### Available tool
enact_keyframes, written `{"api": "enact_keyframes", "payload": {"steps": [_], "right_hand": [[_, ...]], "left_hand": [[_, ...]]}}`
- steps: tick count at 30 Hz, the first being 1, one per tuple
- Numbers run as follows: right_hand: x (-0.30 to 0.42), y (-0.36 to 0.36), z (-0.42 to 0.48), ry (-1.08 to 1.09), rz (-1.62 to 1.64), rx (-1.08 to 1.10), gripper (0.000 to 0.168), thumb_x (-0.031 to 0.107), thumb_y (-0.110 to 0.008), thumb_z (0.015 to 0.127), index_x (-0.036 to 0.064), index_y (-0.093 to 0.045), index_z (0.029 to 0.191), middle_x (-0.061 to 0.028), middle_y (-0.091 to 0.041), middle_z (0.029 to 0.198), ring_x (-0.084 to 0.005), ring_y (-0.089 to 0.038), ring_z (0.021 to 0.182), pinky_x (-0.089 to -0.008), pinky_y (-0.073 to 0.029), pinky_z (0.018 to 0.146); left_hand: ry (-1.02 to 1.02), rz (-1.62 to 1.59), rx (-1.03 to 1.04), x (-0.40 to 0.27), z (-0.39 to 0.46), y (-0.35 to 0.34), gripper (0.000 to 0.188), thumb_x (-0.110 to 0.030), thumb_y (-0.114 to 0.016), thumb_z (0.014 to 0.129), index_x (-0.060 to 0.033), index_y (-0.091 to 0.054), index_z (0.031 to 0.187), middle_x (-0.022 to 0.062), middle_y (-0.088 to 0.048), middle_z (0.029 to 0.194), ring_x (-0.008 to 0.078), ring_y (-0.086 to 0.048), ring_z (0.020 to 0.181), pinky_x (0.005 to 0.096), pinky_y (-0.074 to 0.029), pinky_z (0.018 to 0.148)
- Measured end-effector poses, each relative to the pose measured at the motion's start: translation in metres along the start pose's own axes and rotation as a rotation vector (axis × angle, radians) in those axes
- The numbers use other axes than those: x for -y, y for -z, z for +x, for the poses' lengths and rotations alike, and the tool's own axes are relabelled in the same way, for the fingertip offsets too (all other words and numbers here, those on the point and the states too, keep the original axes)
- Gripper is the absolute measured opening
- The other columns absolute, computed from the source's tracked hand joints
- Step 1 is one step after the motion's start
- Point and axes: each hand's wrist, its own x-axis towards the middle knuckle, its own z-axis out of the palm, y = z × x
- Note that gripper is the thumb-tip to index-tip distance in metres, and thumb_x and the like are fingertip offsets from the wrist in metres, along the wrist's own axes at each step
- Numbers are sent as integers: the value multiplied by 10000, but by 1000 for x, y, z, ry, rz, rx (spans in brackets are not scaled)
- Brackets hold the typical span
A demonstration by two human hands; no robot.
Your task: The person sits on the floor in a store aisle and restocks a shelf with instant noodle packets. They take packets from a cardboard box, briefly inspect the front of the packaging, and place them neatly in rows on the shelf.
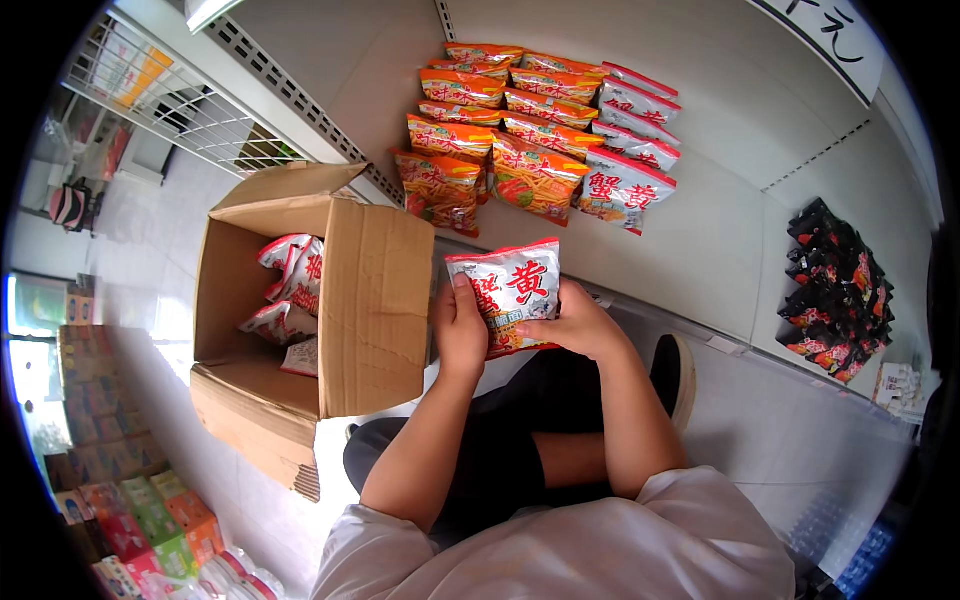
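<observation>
A silver snack packet [517,296] with red edges and red lettering is held up between both hands in front of my lap. My left hand [460,330] grips its left side, thumb on the front. On the lower right, my right hand [577,322] holds it with the thumb across the face. Left of my hands is an open cardboard box [375,307] with its flaps folded out. Several similar silver packets [300,285] lie loose inside it. On the shelf beyond, a row of matching silver packets [624,189] stands beside rows of orange snack packets [536,176].
Black packets [836,292] are stacked on the right part of the white shelf [712,247]. A wire rack [172,105] is at upper left. Colourful cartons [150,525] stand on the floor at lower left. A price sign [832,37] hangs at upper right.
</observation>
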Motion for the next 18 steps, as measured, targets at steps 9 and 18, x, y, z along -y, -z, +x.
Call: {"api": "enact_keyframes", "payload": {"steps": [9,18], "right_hand": [[-2,53,0,103,47,-647,396,5,-763,791,12,-588,1147,-69,-679,1091,-140,-638,980,-315,-502,875],[-38,90,17,296,-364,-953,405,56,-818,717,-3,-639,1075,-102,-683,1003,-230,-666,892,-344,-510,810]], "left_hand": [[116,-148,101,-21,-4,-5,330,-335,-411,1062,-47,-573,1054,109,-682,953,237,-693,845,332,-543,701],[141,-142,244,-10,-2,-3,273,-303,-441,1056,-68,-576,1021,104,-687,953,234,-705,839,341,-547,705]]}}
